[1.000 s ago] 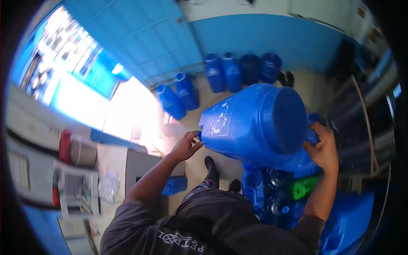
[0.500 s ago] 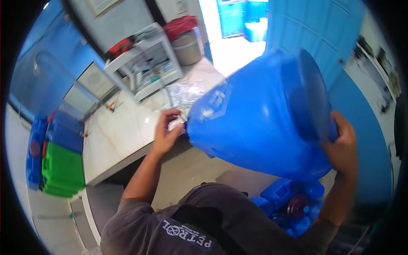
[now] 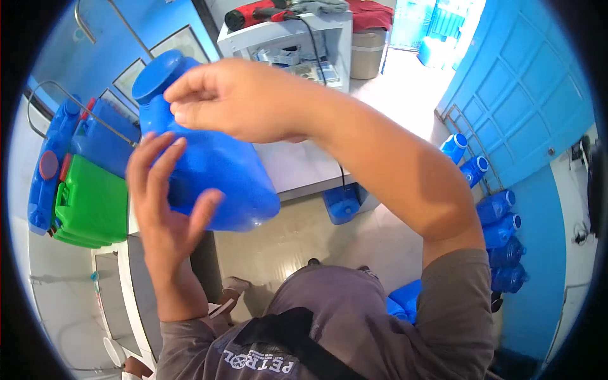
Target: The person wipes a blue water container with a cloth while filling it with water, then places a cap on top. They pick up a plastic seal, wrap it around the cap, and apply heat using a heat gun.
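Note:
A large blue plastic jug (image 3: pixel 228 174) leans in front of me over the counter, its wide blue cap (image 3: pixel 166 73) up and to the left. My right hand (image 3: pixel 234 98) reaches across from the right, its fingers curled at the jug's neck just below the cap; its palm side is hidden. Lower down, my left hand (image 3: pixel 168 196) has its fingers and thumb spread over the jug's near left side, palm towards it.
Green (image 3: pixel 92 199) and blue jerrycans (image 3: pixel 104 139) stand at the left. A white shelf unit (image 3: pixel 285 44) carries a red tool (image 3: pixel 256 14) on the counter. Blue bottles (image 3: pixel 500 206) line the right wall. Another jug (image 3: pixel 342 206) is on the floor. Someone's foot (image 3: pixel 235 286) shows below.
The jug has swung from the right over to the left, its cap now at the upper left. My right hand has crossed over to the neck; my left hand has moved left with spread fingers.

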Available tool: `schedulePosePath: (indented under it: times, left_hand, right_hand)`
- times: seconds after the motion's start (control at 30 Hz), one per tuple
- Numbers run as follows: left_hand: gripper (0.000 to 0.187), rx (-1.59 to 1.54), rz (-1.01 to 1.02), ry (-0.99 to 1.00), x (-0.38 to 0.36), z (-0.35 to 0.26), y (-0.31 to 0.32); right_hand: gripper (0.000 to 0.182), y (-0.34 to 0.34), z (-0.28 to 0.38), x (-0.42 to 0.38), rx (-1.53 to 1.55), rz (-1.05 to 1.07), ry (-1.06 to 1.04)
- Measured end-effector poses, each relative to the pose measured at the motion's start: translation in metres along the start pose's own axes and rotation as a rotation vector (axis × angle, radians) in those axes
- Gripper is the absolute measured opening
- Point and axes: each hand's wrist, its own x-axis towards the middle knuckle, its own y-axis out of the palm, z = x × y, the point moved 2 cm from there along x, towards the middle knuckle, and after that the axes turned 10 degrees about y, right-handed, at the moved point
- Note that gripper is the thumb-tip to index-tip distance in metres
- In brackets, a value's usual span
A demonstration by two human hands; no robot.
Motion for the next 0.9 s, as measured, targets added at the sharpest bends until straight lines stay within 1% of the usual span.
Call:
schedulePosePath:
  times: [0.03,0.07,0.13,0.2,0.27,0.3,0.33,0.37,0.4,0.43,0.47,0.5,0.53,0.57,0.6,0.63,0.67,0.7,0.73,0.77,0.8,0.87,0.9]
  left_hand:
    - [0.054,0.091,0.015,-0.09,-0.01,0.019,-0.002]
    - [0.048,0.188,0.008,-0.062,-0.017,0.04,-0.006]
    - [0.038,0.043,-0.094,-0.166,-0.035,0.07,-0.012]
    - [0.034,0.086,-0.075,-0.157,-0.043,0.075,-0.011]
    - [0.03,0.139,-0.056,-0.154,-0.047,0.082,-0.003]
    - [0.029,0.145,-0.085,-0.115,-0.05,0.085,0.001]
    - [0.027,0.153,-0.114,-0.073,-0.051,0.085,0.005]
    - [0.026,0.196,-0.112,-0.051,-0.042,0.085,0.012]
    - [0.026,0.215,-0.107,-0.056,-0.034,0.087,0.02]
    - [0.026,0.242,-0.145,-0.084,-0.026,0.088,0.029]
    - [0.026,0.27,-0.183,-0.11,-0.018,0.09,0.037]
    - [0.026,0.285,-0.172,-0.11,-0.012,0.093,0.046]
    - [0.026,0.318,-0.194,-0.165,-0.008,0.101,0.053]
    - [0.026,0.35,-0.218,-0.221,-0.004,0.11,0.061]
    - [0.026,0.361,-0.21,-0.221,-0.001,0.117,0.068]
    - [0.028,0.413,-0.222,-0.295,0.0,0.126,0.073]
    - [0.029,0.465,-0.233,-0.372,0.001,0.133,0.077]
    - [0.029,0.472,-0.222,-0.378,0.002,0.141,0.082]
    - [0.029,0.495,-0.252,-0.432,0.001,0.15,0.085]
    - [0.03,0.514,-0.283,-0.485,0.002,0.16,0.088]
    - [0.03,0.514,-0.277,-0.492,0.002,0.169,0.091]
    - [0.038,0.57,-0.255,-0.488,0.005,0.186,0.098]
    - [0.038,0.568,-0.253,-0.492,0.007,0.189,0.102]
  right_hand:
    - [0.039,-0.009,0.002,0.002,-0.119,0.002,-0.125]
    - [0.033,-0.026,0.003,-0.007,-0.233,0.0,-0.251]
    - [0.032,-0.068,-0.02,-0.031,-0.116,-0.133,-0.127]
    - [0.027,-0.121,-0.062,-0.061,-0.208,-0.351,-0.006]
    - [0.028,-0.171,-0.142,-0.082,-0.253,-0.574,0.301]
    - [0.028,-0.195,-0.197,-0.089,-0.364,-0.613,0.445]
    - [0.029,-0.213,-0.256,-0.096,-0.46,-0.555,0.572]
    - [0.028,-0.222,-0.293,-0.098,-0.571,-0.47,0.55]
    - [0.026,-0.223,-0.323,-0.095,-0.705,-0.455,0.548]
    - [0.028,-0.223,-0.35,-0.095,-0.711,-0.497,0.525]
    - [0.029,-0.223,-0.365,-0.09,-0.785,-0.507,0.54]
    - [0.028,-0.221,-0.372,-0.085,-0.832,-0.451,0.565]
    - [0.027,-0.218,-0.377,-0.08,-0.877,-0.396,0.591]
    - [0.027,-0.221,-0.38,-0.074,-0.866,-0.389,0.583]
    - [0.024,-0.223,-0.381,-0.07,-0.805,-0.317,0.703]
    - [0.022,-0.224,-0.381,-0.068,-0.744,-0.24,0.824]
    - [0.022,-0.227,-0.378,-0.07,-0.736,-0.227,0.822]
    - [0.019,-0.232,-0.373,-0.073,-0.762,-0.283,0.813]
    - [0.017,-0.237,-0.365,-0.074,-0.79,-0.342,0.804]
    - [0.015,-0.24,-0.357,-0.073,-0.824,-0.304,0.856]
    - [0.015,-0.239,-0.353,-0.071,-0.824,-0.295,0.86]
    - [0.015,-0.233,-0.343,-0.06,-0.991,-0.347,0.701]
    - [0.015,-0.227,-0.338,-0.048,-0.993,-0.343,0.704]
